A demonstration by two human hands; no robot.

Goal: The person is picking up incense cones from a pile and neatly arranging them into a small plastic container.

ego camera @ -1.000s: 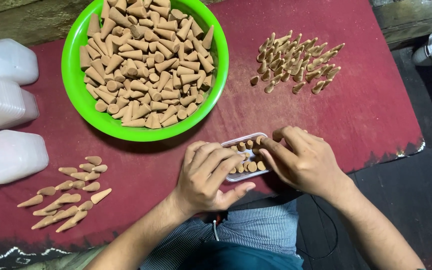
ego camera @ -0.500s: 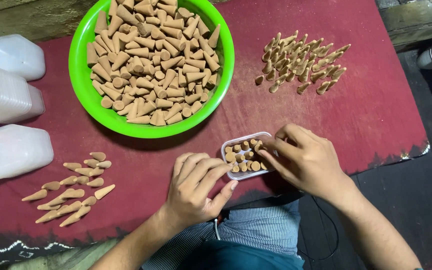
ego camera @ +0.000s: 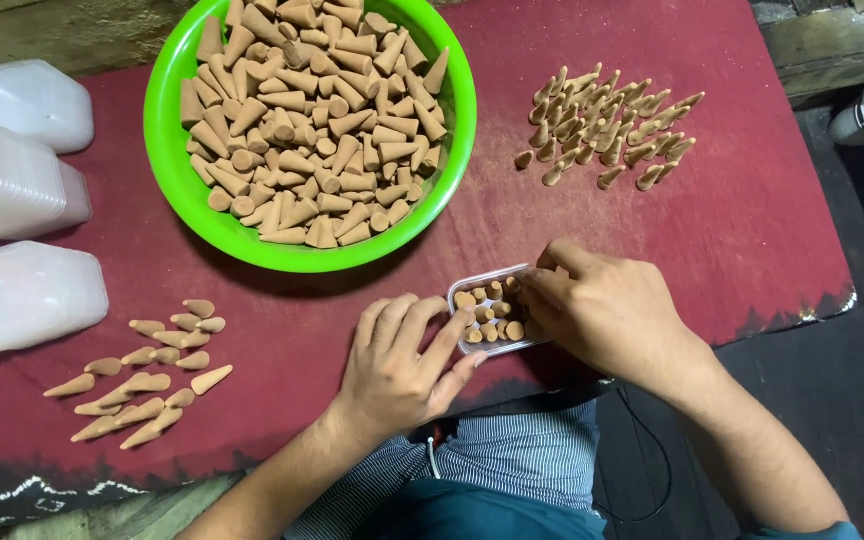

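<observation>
Head view, looking straight down. Small clear plastic tray [ego camera: 492,318] sits at the near edge of the red cloth [ego camera: 752,230], between the two hands, partly filled with brown cones standing on end, blunt bases up. Its long axis runs left to right, tilted slightly up toward the right.

Left hand [ego camera: 402,365]: lies just left of and below the tray, fingers extended, index and middle fingertips [ego camera: 457,330] touching the tray's left rim. Open-fingered steadying contact, nothing gripped.

Right hand [ego camera: 607,310]: covers the tray's right end, fingers curled down into or over it. It is the nearer hand to the cones inside. Whether the fingertips pinch a cone cannot be told; they are hidden under the knuckles.

Outward: green bowl [ego camera: 167,150] heaped with larger cones, directly beyond the tray. Small loose pile of thin cones [ego camera: 607,125] to the far right, well apart from the right hand. Another scatter of cones [ego camera: 142,375] at the near left, apart from the left hand. Stacks of empty clear trays [ego camera: 17,190] along the left edge, cut off by the frame.

Hidden: tray's right wall and far corner, count of cones inside, right fingertips.
</observation>
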